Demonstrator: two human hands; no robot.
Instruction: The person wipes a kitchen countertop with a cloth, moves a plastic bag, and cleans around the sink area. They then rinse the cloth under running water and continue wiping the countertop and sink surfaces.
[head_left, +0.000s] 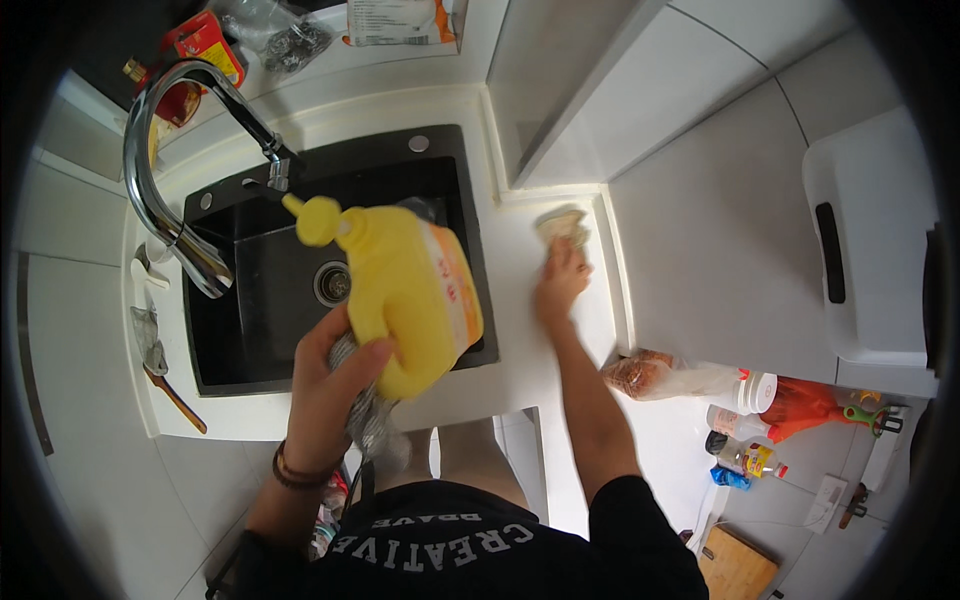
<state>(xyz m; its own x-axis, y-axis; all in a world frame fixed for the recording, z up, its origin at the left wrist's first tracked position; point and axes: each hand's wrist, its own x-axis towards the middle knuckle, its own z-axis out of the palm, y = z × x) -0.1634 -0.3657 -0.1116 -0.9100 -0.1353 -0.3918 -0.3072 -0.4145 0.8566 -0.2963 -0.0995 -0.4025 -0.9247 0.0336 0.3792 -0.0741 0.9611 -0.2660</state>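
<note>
My left hand (330, 382) grips the handle of a yellow pump bottle (420, 292), which is tilted above the near part of the sink. Between that hand and the bottle hangs a silvery mesh item (364, 405), perhaps a steel scourer. My right hand (561, 281) presses a pale cloth (562, 227) onto the white countertop (517, 247) to the right of the sink; hand and cloth are blurred. Behind the bottle lies the black sink (281, 281) with its round drain (332, 283); the bottle hides part of the basin.
A chrome faucet (142, 165) arches over the sink's left side. A white spoon (150, 276) and a wooden-handled brush (176, 401) lie along the left edge. Bagged food (645, 375), a white-lidded jar (757, 392) and bottles stand at the right. A wall panel edge (585, 97) rises behind the cloth.
</note>
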